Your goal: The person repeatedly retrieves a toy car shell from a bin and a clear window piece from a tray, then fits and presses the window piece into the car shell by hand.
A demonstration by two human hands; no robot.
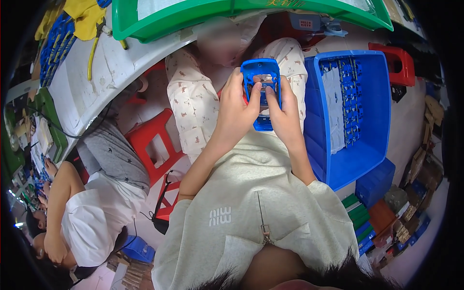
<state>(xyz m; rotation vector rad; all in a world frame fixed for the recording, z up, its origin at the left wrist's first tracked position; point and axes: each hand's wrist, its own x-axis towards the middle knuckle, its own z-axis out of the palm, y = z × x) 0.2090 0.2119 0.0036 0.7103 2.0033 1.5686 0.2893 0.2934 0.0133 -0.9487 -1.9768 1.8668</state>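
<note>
Over my lap I hold a blue plastic toy car shell point(263, 124) with cut-out openings, its long side running away from me. My left hand point(237, 108) grips the shell's left side, and the thumb reaches in over the middle opening. On the right side, my right hand point(288, 113) is closed round the edge, its thumb pressing on the inner middle. Some of the fingers are hidden beneath the shell. Whether a small part lies between the thumbs I cannot tell.
Right of my legs stands a blue bin point(369, 130) with rows of blue parts point(352, 101). A white table point(113, 63) bears a green tray point(193, 21) and yellow-handled pliers point(92, 58). A red stool point(152, 140) and a seated co-worker point(99, 212) are at left.
</note>
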